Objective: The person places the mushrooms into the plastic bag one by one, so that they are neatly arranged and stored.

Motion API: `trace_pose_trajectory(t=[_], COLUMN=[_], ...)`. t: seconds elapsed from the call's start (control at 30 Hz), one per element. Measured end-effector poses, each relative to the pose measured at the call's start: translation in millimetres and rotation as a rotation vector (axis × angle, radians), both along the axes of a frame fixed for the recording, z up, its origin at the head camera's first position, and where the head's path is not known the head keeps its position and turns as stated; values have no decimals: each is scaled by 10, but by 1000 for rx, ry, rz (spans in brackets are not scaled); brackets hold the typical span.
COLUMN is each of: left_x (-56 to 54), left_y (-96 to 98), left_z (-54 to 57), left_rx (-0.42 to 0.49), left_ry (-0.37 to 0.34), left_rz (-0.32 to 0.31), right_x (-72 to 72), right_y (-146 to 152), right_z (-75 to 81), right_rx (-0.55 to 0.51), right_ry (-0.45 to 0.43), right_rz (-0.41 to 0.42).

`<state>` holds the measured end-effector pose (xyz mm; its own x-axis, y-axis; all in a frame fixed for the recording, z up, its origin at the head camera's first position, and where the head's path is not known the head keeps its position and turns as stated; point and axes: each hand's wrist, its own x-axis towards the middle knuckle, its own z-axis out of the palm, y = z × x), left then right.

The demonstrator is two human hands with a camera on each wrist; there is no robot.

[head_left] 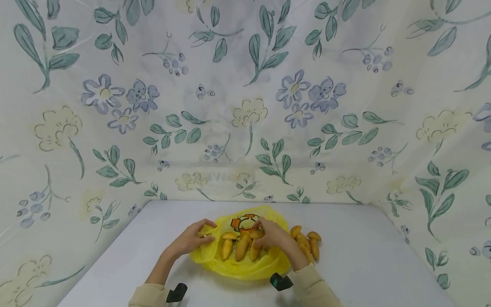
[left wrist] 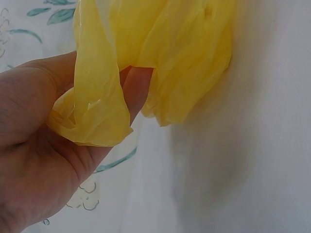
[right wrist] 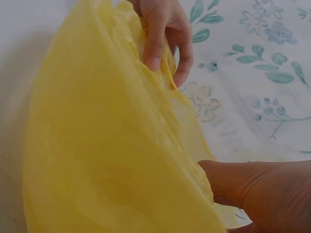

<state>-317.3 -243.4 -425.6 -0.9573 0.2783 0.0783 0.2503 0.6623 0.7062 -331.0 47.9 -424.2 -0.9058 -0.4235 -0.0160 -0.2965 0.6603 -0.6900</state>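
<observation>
A yellow plastic bag [head_left: 239, 272] lies on the table with its mouth spread, a dark-and-orange print on its far inner side. My left hand [head_left: 190, 239] holds the bag's left edge between thumb and fingers; in the left wrist view a yellow fold [left wrist: 99, 107] drapes over that hand. Inside the opening are a left mushroom [head_left: 227, 248] and a middle mushroom [head_left: 242, 247], side by side. My right hand [head_left: 273, 234] reaches over the bag's right side and grips a third mushroom [head_left: 254, 254]. In the right wrist view the bag wall hides its fingertips.
Several more brown mushrooms [head_left: 314, 244] lie on the white table [head_left: 368, 256] just right of the bag, partly behind the right forearm. A floral curtain [head_left: 245, 128] closes off the back and sides. Dark wrist-camera mounts [head_left: 281, 282] stick out near both sleeves.
</observation>
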Motion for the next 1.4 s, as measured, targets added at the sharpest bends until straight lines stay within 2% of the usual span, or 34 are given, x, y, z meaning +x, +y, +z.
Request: trace_pose_trajectory(t=[0.23, 0.47, 0.67, 1.0, 1.2, 1.4], left_x=[5, 13, 33, -17, -14, -6], left_y=[-29, -20, -32, -46, -50, -58], left_z=[-17, -13, -20, -27, -32, -32], left_rx=[1, 4, -2, -8, -4, -12], left_ry=[18, 3, 22, 39, 35, 44], left_rz=[-12, -5, -45, -53, -50, -46], right_x=[17, 19, 34, 57, 97, 149], right_y=[16, 54, 87, 196, 286, 410], right_z=[15, 34, 26, 136, 224, 314], right_rx=[11, -6, -10, -11, -14, -63], right_ry=[36, 32, 38, 119, 109, 82], right_rz=[-8, -10, -25, -19, -78, -112])
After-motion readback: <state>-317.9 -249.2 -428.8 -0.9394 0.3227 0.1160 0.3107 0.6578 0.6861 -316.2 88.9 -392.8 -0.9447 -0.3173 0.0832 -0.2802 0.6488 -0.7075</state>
